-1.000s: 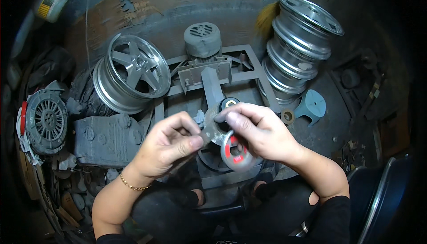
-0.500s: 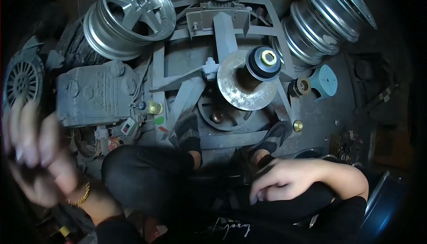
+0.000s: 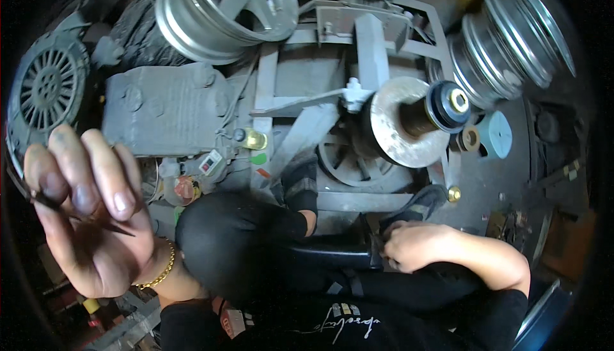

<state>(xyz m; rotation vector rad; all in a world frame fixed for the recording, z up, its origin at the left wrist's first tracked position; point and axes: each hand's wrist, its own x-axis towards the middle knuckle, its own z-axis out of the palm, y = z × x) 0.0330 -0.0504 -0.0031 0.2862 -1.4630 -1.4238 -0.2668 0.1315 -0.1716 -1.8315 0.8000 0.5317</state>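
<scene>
My left hand (image 3: 96, 217) is raised at the left, palm up, with a gold bracelet at the wrist. Its fingers curl over a thin dark stick-like piece (image 3: 48, 199), whose kind I cannot make out. My right hand (image 3: 412, 247) is closed beside my right thigh, at the end of a glossy black object (image 3: 339, 252) lying across my lap. What its fingers hold is hidden. In front of me stands a grey metal frame (image 3: 364, 201) carrying a shaft with a round metal disc (image 3: 400, 124) and a black-and-brass end nut (image 3: 457, 100).
Silver wheel rims stand at the back left (image 3: 198, 22) and back right (image 3: 492, 50). A dusty grey box-like part (image 3: 163, 111) and a spoked wheel cover (image 3: 52, 85) lie to the left. A light-blue ring (image 3: 495, 135) and small brass nut (image 3: 454, 194) sit at the right.
The view has swung left, so the scene sits farther right. My left hand was blurred and is now steadier, with the thin dark piece showing. My right hand has closed by the black object.
</scene>
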